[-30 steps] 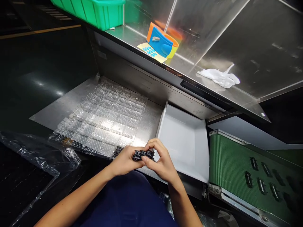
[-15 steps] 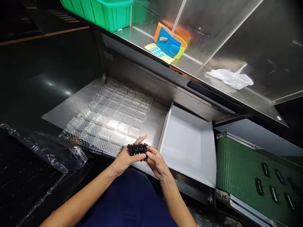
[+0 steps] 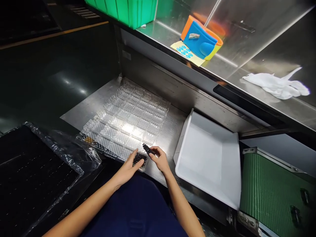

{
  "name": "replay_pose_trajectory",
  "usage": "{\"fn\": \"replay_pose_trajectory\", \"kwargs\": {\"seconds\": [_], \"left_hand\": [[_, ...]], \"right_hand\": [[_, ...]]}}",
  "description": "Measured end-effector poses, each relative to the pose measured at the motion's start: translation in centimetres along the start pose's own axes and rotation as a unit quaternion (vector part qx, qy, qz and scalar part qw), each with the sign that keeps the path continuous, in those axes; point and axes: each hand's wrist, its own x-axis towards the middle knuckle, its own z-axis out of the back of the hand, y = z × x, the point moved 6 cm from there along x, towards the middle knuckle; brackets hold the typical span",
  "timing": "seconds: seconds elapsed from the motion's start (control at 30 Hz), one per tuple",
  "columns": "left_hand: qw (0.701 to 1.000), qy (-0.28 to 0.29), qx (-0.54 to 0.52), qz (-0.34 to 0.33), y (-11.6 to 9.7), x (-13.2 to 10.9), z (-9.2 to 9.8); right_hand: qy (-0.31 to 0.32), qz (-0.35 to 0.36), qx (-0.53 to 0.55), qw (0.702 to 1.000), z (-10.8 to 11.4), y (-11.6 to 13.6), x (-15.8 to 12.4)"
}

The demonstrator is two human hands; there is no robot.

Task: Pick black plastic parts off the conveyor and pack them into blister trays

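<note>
A clear plastic tray (image 3: 118, 115) with rows of compartments lies on the metal bench. At its near right corner, my left hand (image 3: 128, 167) has its thumb and fingers around a cluster of small black plastic parts (image 3: 139, 159), which sits at a compartment. Whether the hand bears their weight is hard to tell. My right hand (image 3: 161, 160) pinches a short black plastic piece (image 3: 147, 149) between thumb and fingers, just above and right of the cluster. Palms and some fingertips are hidden.
To the right stands a white bin (image 3: 207, 148), then a green conveyor belt (image 3: 266, 184) carrying black parts. Black sheeting in clear film (image 3: 54, 148) lies left. The overhead shelf bears a green crate (image 3: 130, 13), a blue-orange holder (image 3: 201, 39) and a white cloth (image 3: 276, 85).
The black bundle held between both hands is now split: a cluster is down at the tray's corner in my left hand, one piece in my right. The view has shifted left.
</note>
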Motion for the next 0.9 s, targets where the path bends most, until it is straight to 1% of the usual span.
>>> {"fn": "replay_pose_trajectory", "kwargs": {"seconds": [0.1, 0.17, 0.27, 0.33, 0.43, 0.53, 0.67, 0.8, 0.9], "left_hand": [[1.000, -0.018, 0.001, 0.008, -0.4, -0.8, 2.0], [0.999, -0.019, 0.028, -0.023, -1.1, -1.1, 2.9], [0.985, -0.024, 0.144, -0.090, -1.6, -0.8, 3.4], [0.970, -0.026, 0.217, -0.106, -0.9, 0.0, 3.1], [0.949, -0.022, 0.294, -0.110, 1.0, 1.9, 2.2], [0.914, -0.015, 0.381, -0.136, 2.7, 4.0, 0.9], [0.863, -0.001, 0.476, -0.170, 4.3, 6.1, -0.5], [0.821, 0.002, 0.540, -0.186, 5.0, 7.4, -0.6], [0.797, -0.002, 0.571, -0.198, 4.7, 7.8, -0.3]], "right_hand": [[-0.017, 0.038, -0.131, 0.991, -0.5, -1.6, 2.3], [-0.003, 0.061, -0.199, 0.978, -1.5, -2.2, 3.2], [0.009, 0.086, -0.277, 0.957, -3.0, -2.7, 3.5], [0.005, 0.094, -0.318, 0.943, -3.8, -2.8, 3.4], [-0.005, 0.100, -0.365, 0.926, -4.1, -2.9, 3.0], [0.000, 0.110, -0.394, 0.913, -4.1, -3.2, 2.2], [0.026, 0.124, -0.418, 0.899, -4.5, -3.8, 0.8], [0.040, 0.121, -0.428, 0.895, -5.2, -4.4, 0.2], [0.017, 0.105, -0.431, 0.896, -4.7, -4.2, 0.5]]}}
